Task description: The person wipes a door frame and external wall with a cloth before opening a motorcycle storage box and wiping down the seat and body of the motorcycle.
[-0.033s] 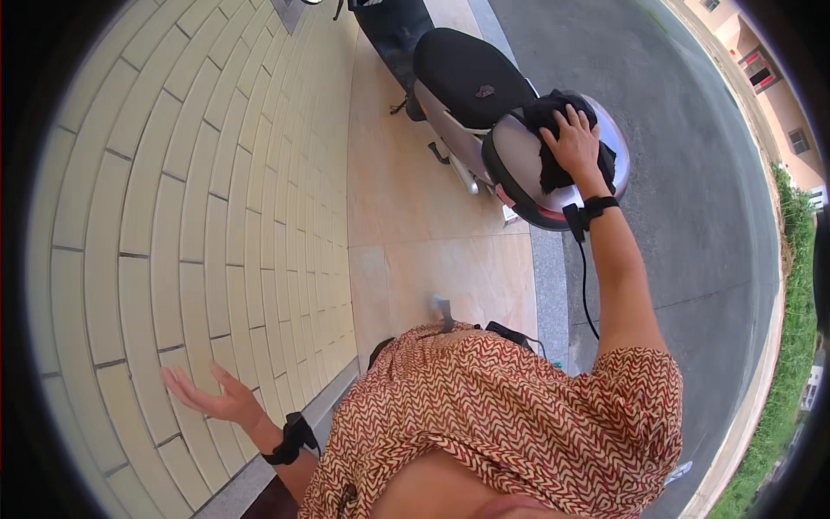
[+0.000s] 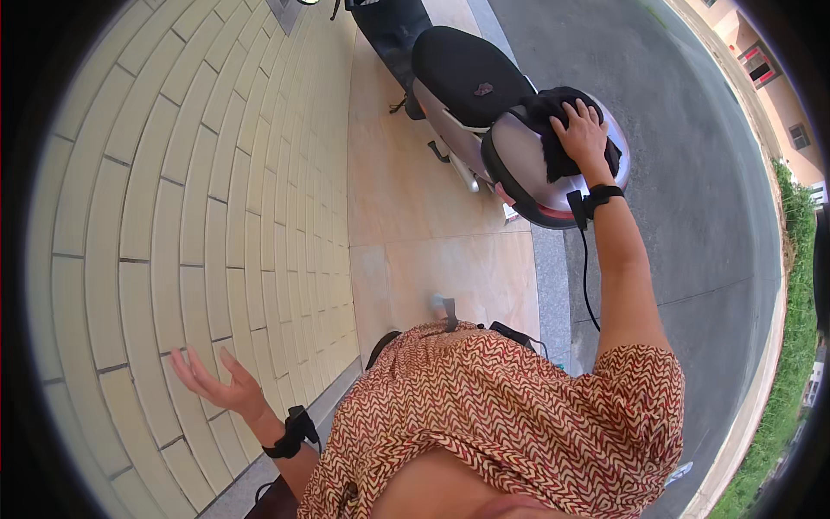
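Observation:
A bunched black cloth [image 2: 556, 157] lies on the rounded, silvery-pink top case [image 2: 513, 154] at the back of a scooter. My right hand [image 2: 584, 138] rests on the cloth with its fingers spread and laid over it. Part of the cloth is hidden under the palm. Down at the left, my left hand [image 2: 223, 387] hangs in the air in front of the brick wall, fingers apart and holding nothing. Each wrist wears a black strap with a small device; a cable runs down from the right one.
The scooter's black seat [image 2: 462, 78] has a small reddish-brown patch on it. Pale yellow brick wall [image 2: 207, 225] runs along my left. Beige tiles [image 2: 441, 259] lie underfoot, edged by a grey stone strip [image 2: 553, 285]. Grey pavement [image 2: 692, 216] and green plants [image 2: 778, 363] are at the right.
My right hand and the black cloth have shifted slightly to the right on the top case. The left hand has risen a little, its fingers tipping upward.

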Demonstrator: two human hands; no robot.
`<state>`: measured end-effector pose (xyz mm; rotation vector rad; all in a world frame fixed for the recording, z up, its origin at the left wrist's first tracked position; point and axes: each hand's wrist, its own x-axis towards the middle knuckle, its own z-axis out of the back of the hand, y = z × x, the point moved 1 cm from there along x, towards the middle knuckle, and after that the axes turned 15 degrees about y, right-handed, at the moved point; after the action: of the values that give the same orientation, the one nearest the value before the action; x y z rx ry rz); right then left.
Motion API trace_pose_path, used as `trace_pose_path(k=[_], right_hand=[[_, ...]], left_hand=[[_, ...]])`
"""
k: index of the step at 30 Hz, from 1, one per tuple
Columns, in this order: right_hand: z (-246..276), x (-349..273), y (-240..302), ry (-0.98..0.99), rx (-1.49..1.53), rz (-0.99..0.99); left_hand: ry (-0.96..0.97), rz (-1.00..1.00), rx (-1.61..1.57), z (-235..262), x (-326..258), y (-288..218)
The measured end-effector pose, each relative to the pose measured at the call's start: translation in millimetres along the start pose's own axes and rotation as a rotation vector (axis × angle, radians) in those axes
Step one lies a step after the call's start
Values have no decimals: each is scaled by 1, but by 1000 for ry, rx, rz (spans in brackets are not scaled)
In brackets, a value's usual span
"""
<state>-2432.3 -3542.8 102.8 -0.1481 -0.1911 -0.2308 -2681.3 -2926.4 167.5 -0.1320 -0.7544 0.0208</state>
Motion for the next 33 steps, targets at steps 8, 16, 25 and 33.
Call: trace_pose_path(k=[8,16,25,33], right_hand=[[-79,40,-106,174,166,-389],[-73,-71,77,49,226,286],[-98,3,101,174,350,158],[-190,23,53,569,990,-354]], left_hand=[[363,-247,-255,-147,70,-115],[511,-236,-343,-160,66,-89],[916,-454,-457,-204,60,-141],[1196,-443,-552,-235,1,-164]])
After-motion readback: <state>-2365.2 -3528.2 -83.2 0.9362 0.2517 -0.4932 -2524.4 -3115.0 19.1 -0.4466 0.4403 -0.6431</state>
